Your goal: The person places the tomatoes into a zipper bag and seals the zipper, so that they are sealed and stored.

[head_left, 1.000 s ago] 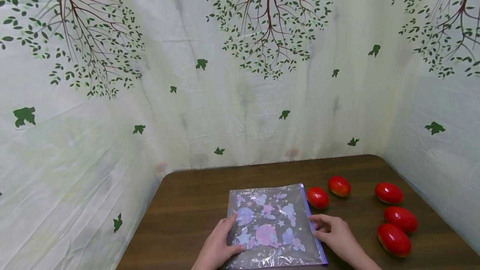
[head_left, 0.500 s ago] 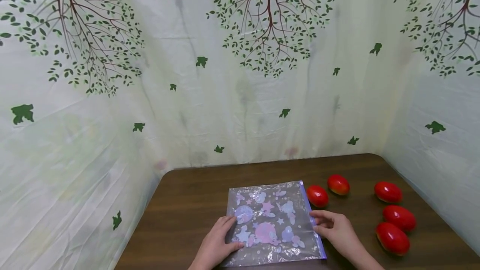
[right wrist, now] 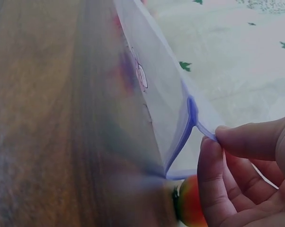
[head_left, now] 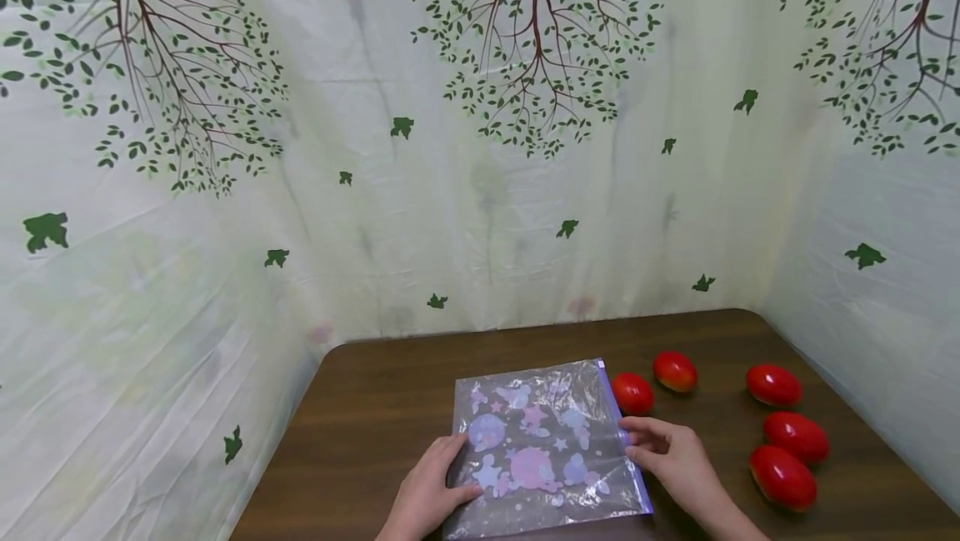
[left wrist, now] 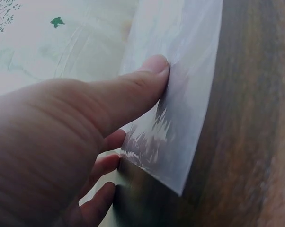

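Observation:
A clear zip bag (head_left: 525, 458) printed with pastel stars and animal figures lies on the brown table. Its purple zip strip (head_left: 628, 449) runs down the right side. My right hand (head_left: 678, 462) pinches that strip between thumb and fingertips; the right wrist view shows the pinched purple edge (right wrist: 206, 132) lifted, with a gap between the bag's two layers. At the opposite side my left hand (head_left: 427, 483) rests at the bag's left edge. In the left wrist view, its thumb (left wrist: 133, 92) lies on the plastic near a corner, the other fingers beside the edge.
Several glossy red oval fruits, some yellowish underneath, lie right of the bag. One fruit (head_left: 632, 393) sits close to the zip strip, another fruit (head_left: 675, 372) just behind it. A group including the front fruit (head_left: 783, 478) is farther right. A leaf-printed curtain (head_left: 487, 191) surrounds the table (head_left: 360, 408).
My right hand has raised the zip edge slightly, and the bag's right side has shifted a little up and away. The left hand stays nearly in place; the fruits lie as before.

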Demonstrator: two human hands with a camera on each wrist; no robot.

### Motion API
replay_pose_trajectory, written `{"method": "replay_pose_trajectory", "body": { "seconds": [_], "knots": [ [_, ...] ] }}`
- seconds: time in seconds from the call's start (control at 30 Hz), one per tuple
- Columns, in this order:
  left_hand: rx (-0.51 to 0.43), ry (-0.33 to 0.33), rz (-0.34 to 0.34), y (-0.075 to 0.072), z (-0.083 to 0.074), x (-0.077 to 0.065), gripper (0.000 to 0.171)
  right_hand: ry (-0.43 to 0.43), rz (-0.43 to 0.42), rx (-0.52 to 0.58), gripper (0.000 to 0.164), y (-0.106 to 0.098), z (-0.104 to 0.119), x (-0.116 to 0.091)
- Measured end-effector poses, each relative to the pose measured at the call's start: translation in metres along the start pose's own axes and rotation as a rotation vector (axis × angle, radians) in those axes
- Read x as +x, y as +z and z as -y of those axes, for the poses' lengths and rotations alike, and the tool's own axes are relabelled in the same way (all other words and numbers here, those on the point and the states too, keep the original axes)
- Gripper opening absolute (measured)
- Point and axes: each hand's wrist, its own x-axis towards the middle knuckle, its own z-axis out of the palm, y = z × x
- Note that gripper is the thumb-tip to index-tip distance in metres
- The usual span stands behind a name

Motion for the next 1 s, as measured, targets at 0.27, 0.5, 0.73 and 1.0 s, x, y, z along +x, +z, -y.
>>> {"method": "replay_pose_trajectory", "body": {
  "seconds": [0.27,0.5,0.73,1.0],
  "knots": [
    [-0.030,-0.036,0.003,0.000,-0.003,-0.002,0.080,-0.007,0.003,0.026,0.034,-0.006,0.010,-0.003],
    [-0.042,-0.034,-0.029,0.000,-0.006,-0.002,0.076,0.024,-0.010,0.022,0.034,-0.007,0.015,-0.004],
    [-0.092,-0.037,-0.105,0.000,-0.011,0.006,0.067,0.004,-0.042,0.011,0.035,-0.004,0.022,-0.001],
    [-0.123,0.059,-0.177,-0.008,-0.034,0.016,0.063,-0.082,-0.075,0.068,0.035,0.004,0.035,-0.006]
  ]
}}
